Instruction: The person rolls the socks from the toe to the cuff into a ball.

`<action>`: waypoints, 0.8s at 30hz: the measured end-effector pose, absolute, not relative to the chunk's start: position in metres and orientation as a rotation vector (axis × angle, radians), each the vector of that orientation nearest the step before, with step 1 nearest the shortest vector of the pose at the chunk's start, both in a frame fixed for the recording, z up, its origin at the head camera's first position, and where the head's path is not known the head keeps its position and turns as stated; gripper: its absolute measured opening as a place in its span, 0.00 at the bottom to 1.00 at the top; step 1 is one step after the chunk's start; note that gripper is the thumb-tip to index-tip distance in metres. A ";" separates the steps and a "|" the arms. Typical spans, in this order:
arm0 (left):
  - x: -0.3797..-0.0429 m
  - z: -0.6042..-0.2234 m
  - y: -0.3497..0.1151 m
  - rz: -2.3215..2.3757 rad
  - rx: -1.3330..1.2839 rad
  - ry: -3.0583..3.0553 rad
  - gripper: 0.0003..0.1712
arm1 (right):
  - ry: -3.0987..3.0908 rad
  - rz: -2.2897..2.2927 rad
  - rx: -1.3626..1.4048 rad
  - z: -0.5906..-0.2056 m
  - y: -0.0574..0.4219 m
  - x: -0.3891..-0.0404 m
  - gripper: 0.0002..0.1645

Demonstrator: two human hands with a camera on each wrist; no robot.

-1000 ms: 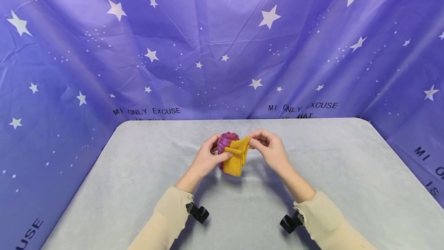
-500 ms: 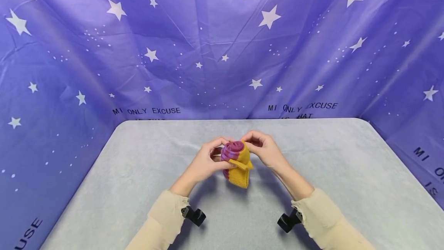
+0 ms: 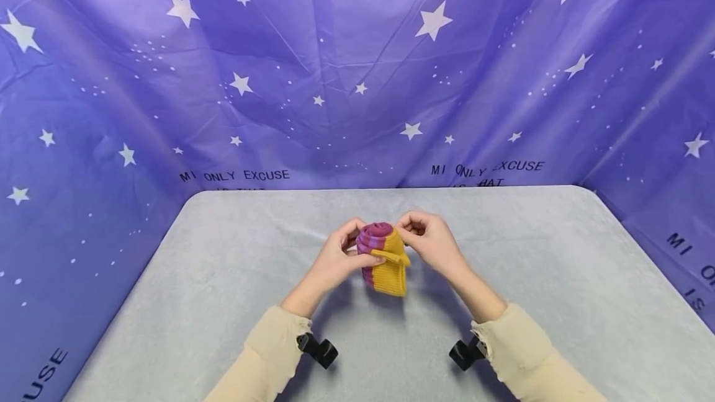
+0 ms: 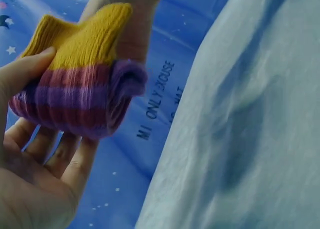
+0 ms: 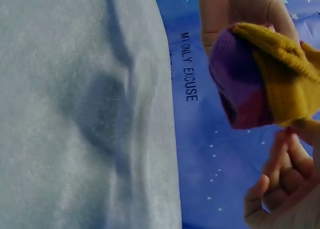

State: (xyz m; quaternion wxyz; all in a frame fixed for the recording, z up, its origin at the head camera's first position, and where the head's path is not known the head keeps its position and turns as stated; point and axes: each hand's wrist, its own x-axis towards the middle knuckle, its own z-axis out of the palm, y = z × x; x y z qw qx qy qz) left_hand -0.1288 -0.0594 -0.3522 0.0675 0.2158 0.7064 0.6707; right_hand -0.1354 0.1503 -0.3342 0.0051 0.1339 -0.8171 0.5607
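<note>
A bundle of rolled-up socks (image 3: 388, 279), striped purple and maroon with a yellow ribbed cuff (image 4: 85, 39), is held up over the middle of the table. My left hand (image 3: 337, 258) grips the roll from the left, thumb across the yellow part and fingers behind the striped side. From the right, my right hand (image 3: 434, 242) pinches the far edge of the yellow cuff between thumb and fingertips. The coiled end of the roll faces up in the head view. One yellow flap sticks out below my left thumb. In the right wrist view, the right fingertips (image 5: 286, 134) meet the cuff's edge.
The table (image 3: 223, 303) has a light grey cloth cover with rounded far corners. A purple-blue curtain (image 3: 335, 30) with white stars and black lettering hangs behind and at both sides. Black wrist cameras (image 3: 317, 351) sit on both cream sleeves (image 3: 268, 352).
The roll has shifted slightly right and lower, its coiled end now showing more. The yellow cuff, earlier drawn out to the right, now lies round the roll; my right hand keeps pinching it.
</note>
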 end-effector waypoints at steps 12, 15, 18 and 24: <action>-0.125 -0.349 -0.060 1.752 0.673 2.474 0.19 | -2.510 2.261 0.283 -0.329 0.151 -0.125 0.08; -0.125 -0.352 -0.054 1.620 0.686 2.592 0.18 | -2.493 2.118 0.313 -0.328 0.144 -0.123 0.07; -0.129 -0.357 -0.050 1.604 0.578 2.595 0.18 | -2.525 1.775 0.437 -0.327 0.135 -0.118 0.06; -0.137 -0.360 -0.051 1.769 0.335 2.555 0.18 | -2.471 1.132 0.664 -0.334 0.124 -0.103 0.01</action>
